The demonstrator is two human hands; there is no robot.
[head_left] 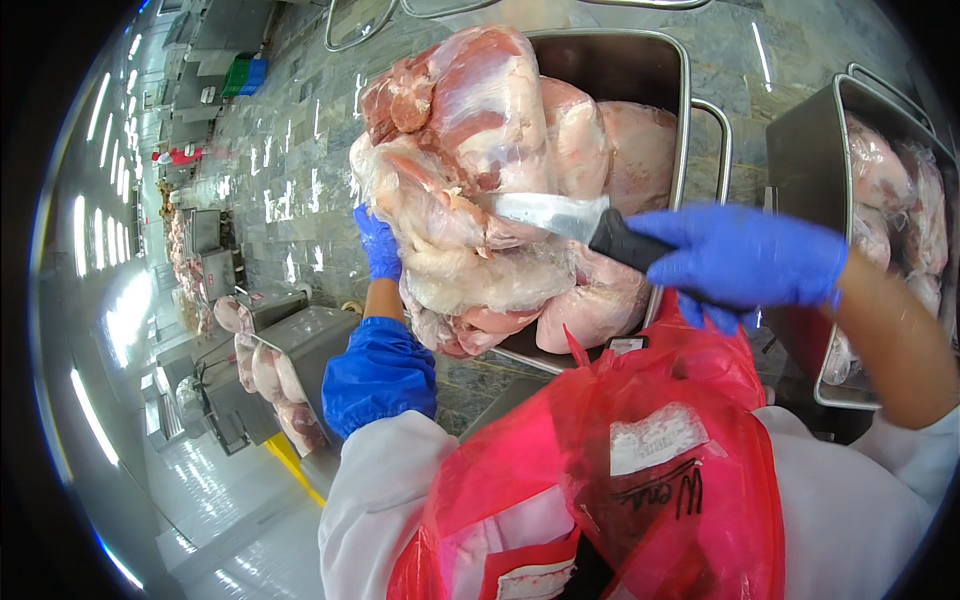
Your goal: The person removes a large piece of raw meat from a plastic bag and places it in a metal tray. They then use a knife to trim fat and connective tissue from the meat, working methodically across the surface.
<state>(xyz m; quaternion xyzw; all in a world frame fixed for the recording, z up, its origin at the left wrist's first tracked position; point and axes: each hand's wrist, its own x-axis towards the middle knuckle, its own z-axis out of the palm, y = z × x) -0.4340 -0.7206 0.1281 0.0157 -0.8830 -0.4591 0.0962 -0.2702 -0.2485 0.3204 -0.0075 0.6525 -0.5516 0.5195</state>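
left hand holds up big raw meat over metal tray so I can cut | right hand grips knife, blade flat on meat | red apron keeps me clean

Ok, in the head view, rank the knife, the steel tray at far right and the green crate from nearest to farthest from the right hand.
1. knife: in the right hand, blade on the raw meat.
2. steel tray: far right, just beyond the hand, holding bagged meat.
3. green crate: upper left, far across the floor.
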